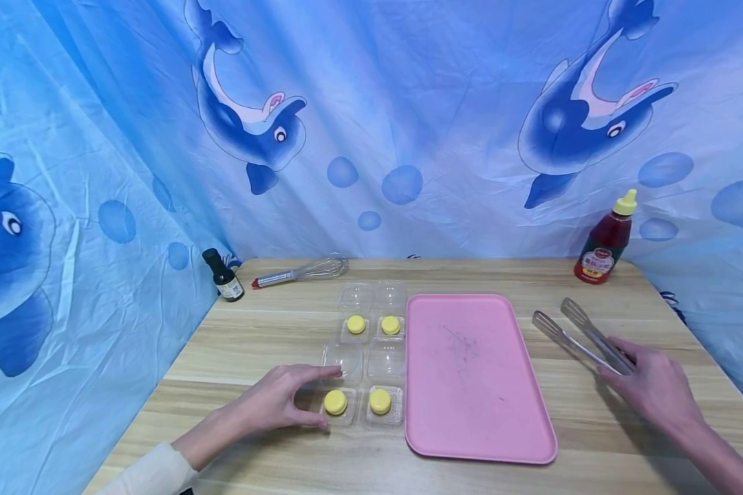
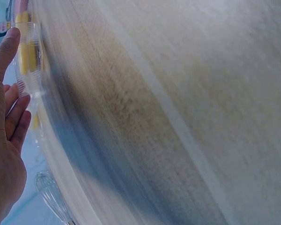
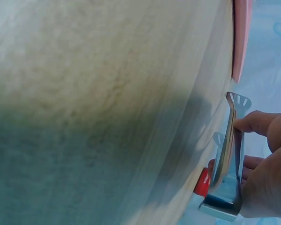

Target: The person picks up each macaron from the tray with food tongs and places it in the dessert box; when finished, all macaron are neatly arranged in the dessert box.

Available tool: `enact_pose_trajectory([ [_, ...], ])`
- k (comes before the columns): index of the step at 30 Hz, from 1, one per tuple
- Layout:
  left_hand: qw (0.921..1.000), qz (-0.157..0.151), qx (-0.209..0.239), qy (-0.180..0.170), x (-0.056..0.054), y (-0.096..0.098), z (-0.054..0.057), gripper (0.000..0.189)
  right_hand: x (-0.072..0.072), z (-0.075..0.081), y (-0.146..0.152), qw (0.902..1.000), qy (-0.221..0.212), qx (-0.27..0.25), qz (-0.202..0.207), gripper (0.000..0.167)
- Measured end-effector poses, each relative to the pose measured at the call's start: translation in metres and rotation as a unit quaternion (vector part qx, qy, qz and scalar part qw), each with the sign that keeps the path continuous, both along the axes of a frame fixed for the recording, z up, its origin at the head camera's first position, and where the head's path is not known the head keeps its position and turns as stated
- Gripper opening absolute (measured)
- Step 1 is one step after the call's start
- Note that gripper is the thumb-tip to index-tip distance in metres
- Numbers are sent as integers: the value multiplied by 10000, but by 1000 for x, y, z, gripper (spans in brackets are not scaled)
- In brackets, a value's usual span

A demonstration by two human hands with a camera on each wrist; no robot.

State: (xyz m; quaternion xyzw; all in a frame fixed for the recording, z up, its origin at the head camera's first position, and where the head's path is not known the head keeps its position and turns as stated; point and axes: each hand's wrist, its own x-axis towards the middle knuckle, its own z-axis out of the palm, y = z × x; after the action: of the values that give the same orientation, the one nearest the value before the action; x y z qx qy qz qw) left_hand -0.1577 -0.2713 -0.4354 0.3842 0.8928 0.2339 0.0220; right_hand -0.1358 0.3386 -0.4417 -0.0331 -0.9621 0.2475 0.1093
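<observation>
My left hand (image 1: 283, 399) reaches in beside the front left clear plastic box (image 1: 350, 416), which has its lid (image 1: 340, 359) folded open and a yellow macaron (image 1: 335, 402) inside. Its thumb and forefinger are spread at the box's left side, one near the lid, the other by the front corner. In the left wrist view the fingers (image 2: 18, 124) are extended next to the clear plastic. On the right side, my right hand (image 1: 659, 388) holds metal tongs (image 1: 593, 332) by the handle end, their two slotted tips apart and pointing away from me.
Several matching open boxes, with a macaron (image 1: 380, 401) in each, stand left of a pink tray (image 1: 470, 385). Towards the back lie a whisk (image 1: 297, 273), a small dark bottle (image 1: 224, 276) and a red sauce bottle (image 1: 605, 244). A blue dolphin curtain (image 1: 371, 124) hangs behind the table.
</observation>
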Motion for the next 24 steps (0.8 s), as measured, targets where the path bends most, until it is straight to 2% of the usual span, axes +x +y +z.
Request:
enact_pose_trajectory([
  [9, 10000, 21, -73, -42, 0, 1, 2, 85, 0, -8, 5, 9998, 136, 101, 146, 72],
  [15, 9994, -123, -218, 234, 0, 1, 4, 82, 0, -11, 7, 9998, 127, 91, 142, 73],
  [20, 9989, -181, -350, 256, 0, 1, 6, 81, -1, -8, 9, 9998, -22, 125, 137, 85],
  [24, 9986, -227, -370, 293, 1, 1, 8, 82, -1, -2, 4, 9996, 181, 90, 180, 93],
])
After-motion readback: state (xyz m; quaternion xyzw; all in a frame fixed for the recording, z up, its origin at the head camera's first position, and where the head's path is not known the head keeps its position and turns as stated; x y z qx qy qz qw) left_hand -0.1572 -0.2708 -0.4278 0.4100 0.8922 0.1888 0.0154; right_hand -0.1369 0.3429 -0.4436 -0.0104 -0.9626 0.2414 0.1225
